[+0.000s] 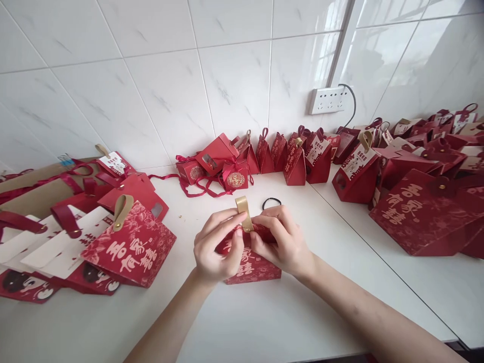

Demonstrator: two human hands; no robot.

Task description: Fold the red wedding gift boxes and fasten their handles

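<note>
While holding a red box (260, 269) near its top with left hand (217, 249) and right hand (283, 242), facing a wall (234, 91) of pale tiles. Pinching with left thumb and forefinger at the foot of a gold strap (242, 204), forefinger laid across it, loop rising above the fingertips. Pinching the top edge of the box with right thumb and forefinger, just beside the same foot. Cannot tell whether also touching the strap with the right. Almost meeting fingertip to fingertip over a small stud (247, 230).

Located directly below and between the hands: covered at upper left by left fingers and thumb, at upper right by right fingers; exposed at lower front, showing pale characters and flowers. Placed low over the white table (212, 322); contact underneath hard to tell.

Just beyond the right knuckles, lying on the table: a black ring (271, 198), partly hidden. Well to the left of the left hand: a floral box (130, 247) with tan strap, leaning in front of white-faced boxes (71, 239). Farther back, near the wall: small boxes with gold emblems (234, 180), tangled among dark red ribbon (206, 187). Right of these: a row of peaked boxes (280, 156), below a white socket strip (328, 101) with black cord (354, 106). Well to the right of the right hand: a large red box (414, 217), crowded behind by more of similar colour.
</note>
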